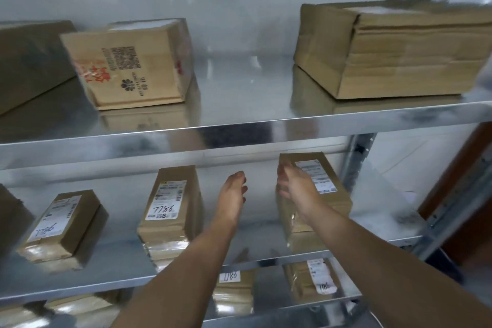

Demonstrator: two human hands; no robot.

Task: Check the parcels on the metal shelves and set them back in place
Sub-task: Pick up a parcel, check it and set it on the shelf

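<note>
Three bright metal shelves show, one above another: the upper shelf (239, 138), the middle shelf (111, 269) and the lower shelf (292, 311).

The upper one carries three brown cartons: a dark carton (29, 61) cut off at the left, a tilted printed carton (130, 69) with red characters and a square code, and a wide flat carton (394, 48) running out of sight at the right.

The middle one carries four taped brown parcels. A shadowed sliver (10, 218) at the far left is mostly cut off. Then come a labelled parcel (61, 224), a taller labelled parcel (170, 210) marked 7786, and the rightmost parcel (332, 202).

The left hand (233, 192) hangs between the last two, fingers loosely bent, holding nothing. The right hand (292, 186) lies over the rightmost parcel's left edge. It is blurred, so I cannot tell whether it grips or only touches.

Below, two small parcels (234, 290) (311, 282) are plain, and a blurred heap (80, 306) at the left cannot be counted.
</note>
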